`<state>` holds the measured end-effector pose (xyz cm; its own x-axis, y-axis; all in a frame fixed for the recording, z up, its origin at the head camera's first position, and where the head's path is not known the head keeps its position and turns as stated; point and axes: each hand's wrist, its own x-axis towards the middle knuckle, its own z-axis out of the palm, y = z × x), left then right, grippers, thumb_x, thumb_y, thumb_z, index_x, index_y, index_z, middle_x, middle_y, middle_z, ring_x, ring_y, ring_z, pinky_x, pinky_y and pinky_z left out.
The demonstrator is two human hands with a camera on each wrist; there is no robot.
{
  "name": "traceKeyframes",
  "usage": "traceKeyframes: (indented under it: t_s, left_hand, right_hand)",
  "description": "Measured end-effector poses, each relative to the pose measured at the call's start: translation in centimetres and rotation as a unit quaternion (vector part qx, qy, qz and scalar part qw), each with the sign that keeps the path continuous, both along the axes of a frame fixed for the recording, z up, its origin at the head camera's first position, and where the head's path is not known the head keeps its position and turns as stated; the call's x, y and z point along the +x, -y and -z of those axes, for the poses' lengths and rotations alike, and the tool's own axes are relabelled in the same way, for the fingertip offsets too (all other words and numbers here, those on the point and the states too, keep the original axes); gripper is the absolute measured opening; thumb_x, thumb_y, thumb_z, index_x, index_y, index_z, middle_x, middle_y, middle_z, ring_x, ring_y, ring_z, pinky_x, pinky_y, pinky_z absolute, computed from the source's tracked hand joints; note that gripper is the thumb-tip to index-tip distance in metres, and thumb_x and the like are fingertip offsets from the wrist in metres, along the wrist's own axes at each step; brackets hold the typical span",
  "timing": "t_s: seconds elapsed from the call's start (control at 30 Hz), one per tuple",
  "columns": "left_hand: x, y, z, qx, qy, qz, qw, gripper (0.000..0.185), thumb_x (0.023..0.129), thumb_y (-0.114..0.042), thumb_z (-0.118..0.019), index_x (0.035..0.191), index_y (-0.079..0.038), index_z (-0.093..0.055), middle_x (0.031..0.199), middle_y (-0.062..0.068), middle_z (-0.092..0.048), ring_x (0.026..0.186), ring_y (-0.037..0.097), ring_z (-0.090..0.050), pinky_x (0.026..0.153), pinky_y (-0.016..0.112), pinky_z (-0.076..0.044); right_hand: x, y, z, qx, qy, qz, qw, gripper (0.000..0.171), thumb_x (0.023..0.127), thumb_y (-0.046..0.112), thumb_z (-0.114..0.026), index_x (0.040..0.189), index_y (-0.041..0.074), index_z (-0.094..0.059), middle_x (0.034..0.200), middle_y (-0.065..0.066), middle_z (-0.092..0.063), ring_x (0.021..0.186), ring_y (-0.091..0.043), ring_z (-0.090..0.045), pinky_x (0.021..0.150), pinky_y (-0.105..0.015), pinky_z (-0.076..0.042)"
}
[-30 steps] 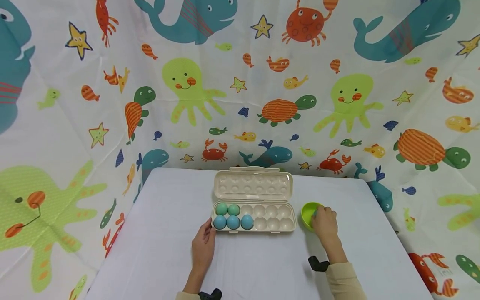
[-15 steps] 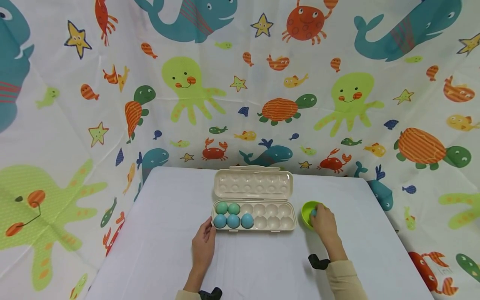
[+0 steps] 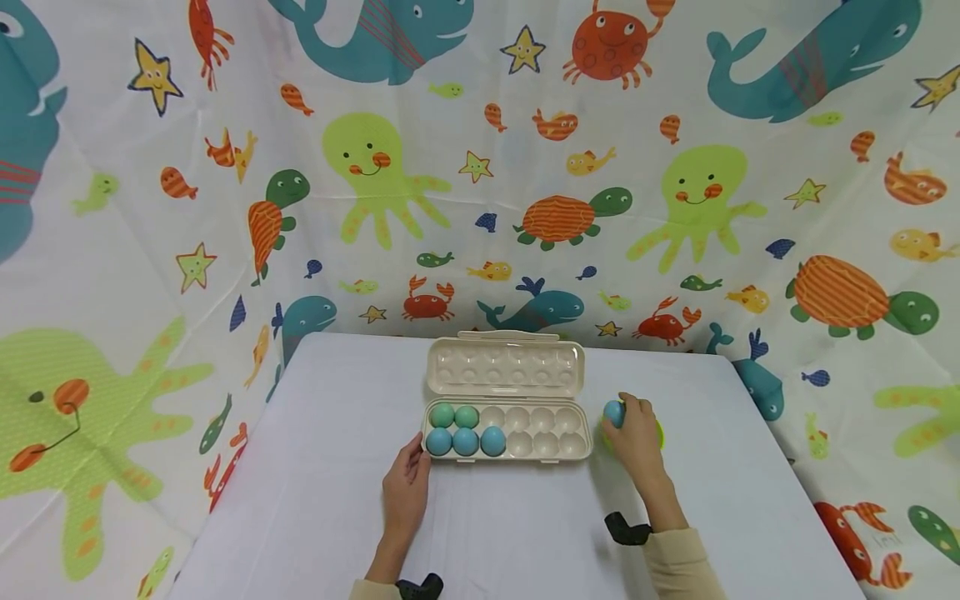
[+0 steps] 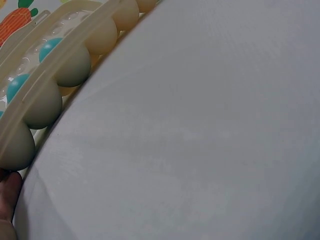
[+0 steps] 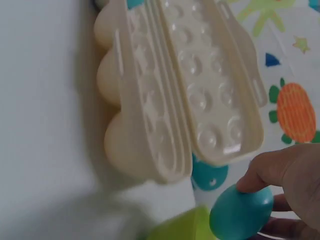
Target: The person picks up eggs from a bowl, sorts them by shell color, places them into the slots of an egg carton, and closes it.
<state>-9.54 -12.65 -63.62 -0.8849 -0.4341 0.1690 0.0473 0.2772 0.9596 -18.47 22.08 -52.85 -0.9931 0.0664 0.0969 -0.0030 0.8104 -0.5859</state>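
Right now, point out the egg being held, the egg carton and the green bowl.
blue egg [image 3: 613,412], head view, its rounded top left of the fingers
egg carton [image 3: 505,367], head view, middle of the open lid
green bowl [image 5: 177,227], right wrist view, its rim

White table [image 3: 337,500] — egg tray [image 3: 506,442], green bowl [image 3: 658,432]

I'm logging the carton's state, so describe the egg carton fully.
The egg carton is cream plastic with a hinged lid, lying open on the white table; the lid lies flat behind the tray, dimples up. The tray has two rows of six cups. Two greenish eggs fill the back row's leftmost cups and three blue eggs the front row's; the other seven are empty. The left hand touches its front left corner.
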Motion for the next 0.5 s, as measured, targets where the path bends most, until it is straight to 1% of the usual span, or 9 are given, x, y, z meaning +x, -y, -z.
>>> traceKeyframes:
  t_s: [0.1,0.23,0.37,0.5]
  left_hand:
    - [0.0,0.0,-0.1,0.002,0.005,0.001,1.0,0.038,0.1,-0.014,-0.061,0.138,-0.009,-0.06,0.137,0.011,-0.065,0.118,0.023,-0.067,0.092,0.007,-0.051]
    - [0.0,0.0,-0.2,0.003,0.008,-0.001,1.0,0.038,0.1,-0.012,-0.061,0.137,-0.008,-0.06,0.136,0.011,-0.065,0.118,0.022,-0.067,0.09,0.002,-0.048]
    - [0.0,0.0,-0.2,0.004,0.007,-0.002,1.0,0.038,0.1,-0.012,-0.061,0.137,-0.008,-0.06,0.136,0.01,-0.065,0.118,0.022,-0.067,0.09,0.002,-0.047]
    - [0.0,0.0,-0.1,-0.001,0.006,-0.002,1.0,0.038,0.1,-0.013,-0.06,0.138,-0.009,-0.059,0.136,0.01,-0.065,0.118,0.021,-0.066,0.092,0.003,-0.048]
  right_hand:
    - [0.2,1.5,-0.3,-0.012,-0.016,-0.011,1.0,0.056,0.088,0.01,-0.062,0.138,-0.01,-0.049,0.132,-0.034,-0.046,0.119,-0.048,-0.053,0.101,-0.06,-0.049]
    - [0.7,3.6,-0.3,-0.029,-0.034,-0.045,0.998,0.051,0.087,0.011,-0.066,0.133,-0.008,-0.055,0.128,-0.028,-0.05,0.115,-0.042,-0.056,0.101,-0.056,-0.052]
    - [1.2,5.5,0.0,-0.039,-0.05,-0.084,0.994,0.047,0.083,0.009,-0.071,0.126,-0.008,-0.059,0.121,-0.024,-0.056,0.108,-0.037,-0.061,0.097,-0.051,-0.056]
    - [1.5,7.1,0.6,-0.038,-0.05,-0.115,0.991,0.044,0.079,0.008,-0.075,0.119,-0.005,-0.063,0.114,-0.019,-0.061,0.102,-0.03,-0.063,0.091,-0.045,-0.059]
